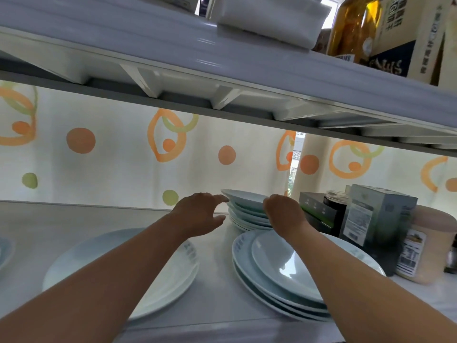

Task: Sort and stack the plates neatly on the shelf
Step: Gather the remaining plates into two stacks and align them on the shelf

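A stack of small pale blue plates [243,209] stands at the back of the shelf [74,219], its top plate tilted up at the left. My left hand [200,214] is open just left of that stack, fingertips near the top plate's rim. My right hand [284,211] rests against the stack's right side, fingers curled over the plates; its grip is hidden. In front, a stack of larger blue plates [272,273] lies under my right forearm. A stack of large white plates [160,276] sits under my left forearm.
Dark boxes [319,211], a grey carton [376,216] and a pinkish tub [420,246] crowd the shelf's right side. Another plate edge [5,251] shows at far left. The upper shelf [222,78] hangs low overhead. A patterned curtain [111,154] closes the back.
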